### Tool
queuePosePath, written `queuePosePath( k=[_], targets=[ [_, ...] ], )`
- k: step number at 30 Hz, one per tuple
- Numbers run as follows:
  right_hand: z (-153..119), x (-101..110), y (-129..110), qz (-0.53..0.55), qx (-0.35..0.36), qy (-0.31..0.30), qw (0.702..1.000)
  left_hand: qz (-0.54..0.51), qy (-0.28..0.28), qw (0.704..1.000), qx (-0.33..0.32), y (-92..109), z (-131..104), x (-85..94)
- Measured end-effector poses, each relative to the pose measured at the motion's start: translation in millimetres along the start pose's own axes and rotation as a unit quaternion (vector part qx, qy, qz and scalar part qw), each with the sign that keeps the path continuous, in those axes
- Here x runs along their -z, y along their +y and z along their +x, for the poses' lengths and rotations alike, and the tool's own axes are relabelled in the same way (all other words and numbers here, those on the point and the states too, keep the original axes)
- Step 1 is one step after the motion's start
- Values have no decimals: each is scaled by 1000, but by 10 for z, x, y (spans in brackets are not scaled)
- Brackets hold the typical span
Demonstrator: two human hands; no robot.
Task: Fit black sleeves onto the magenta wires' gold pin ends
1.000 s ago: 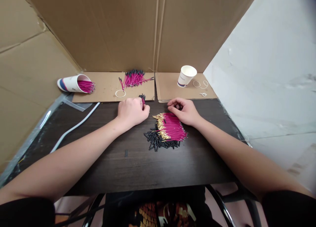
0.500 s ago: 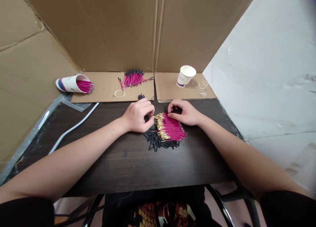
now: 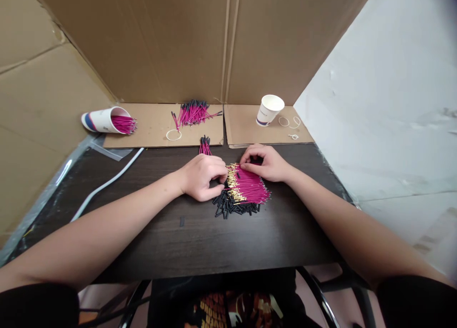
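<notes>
A bundle of magenta wires (image 3: 252, 187) with gold tips on its left side lies on the dark table, over a pile of black sleeves (image 3: 225, 206). At the bundle's left edge is my left hand (image 3: 205, 177), thumb and fingers curved toward the sleeves; what they hold, if anything, is too small to tell. My right hand (image 3: 266, 163) rests on the upper part of the wires with curled fingers, and its fingertips are partly hidden. Just beyond my left hand lies a small group of black-capped magenta wires (image 3: 204, 146).
On the cardboard strip (image 3: 150, 136) lie a heap of black-capped wires (image 3: 195, 113), a tipped cup (image 3: 102, 120) of magenta wires and a rubber band (image 3: 173, 135). An upright cup (image 3: 270, 110) stands right, beside more bands (image 3: 294, 123). A pale cable (image 3: 107, 183) crosses the table's left side.
My left hand has moved down and slightly right toward the black sleeves, uncovering more of the small capped group behind it. My right hand has shifted slightly left.
</notes>
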State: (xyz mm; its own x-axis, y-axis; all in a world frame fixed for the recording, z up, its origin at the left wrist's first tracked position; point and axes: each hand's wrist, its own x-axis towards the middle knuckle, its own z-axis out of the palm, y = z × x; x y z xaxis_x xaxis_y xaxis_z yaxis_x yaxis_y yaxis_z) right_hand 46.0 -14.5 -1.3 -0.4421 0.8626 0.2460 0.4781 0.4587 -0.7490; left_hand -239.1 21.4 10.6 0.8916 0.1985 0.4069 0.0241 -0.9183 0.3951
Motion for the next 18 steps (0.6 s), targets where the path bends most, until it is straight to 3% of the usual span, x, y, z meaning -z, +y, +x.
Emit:
queuePosePath(
  k=[18],
  targets=[
    [0,-4,-28,5,-19,10,1000,12,-16,1000,7,83,19,19]
  ],
)
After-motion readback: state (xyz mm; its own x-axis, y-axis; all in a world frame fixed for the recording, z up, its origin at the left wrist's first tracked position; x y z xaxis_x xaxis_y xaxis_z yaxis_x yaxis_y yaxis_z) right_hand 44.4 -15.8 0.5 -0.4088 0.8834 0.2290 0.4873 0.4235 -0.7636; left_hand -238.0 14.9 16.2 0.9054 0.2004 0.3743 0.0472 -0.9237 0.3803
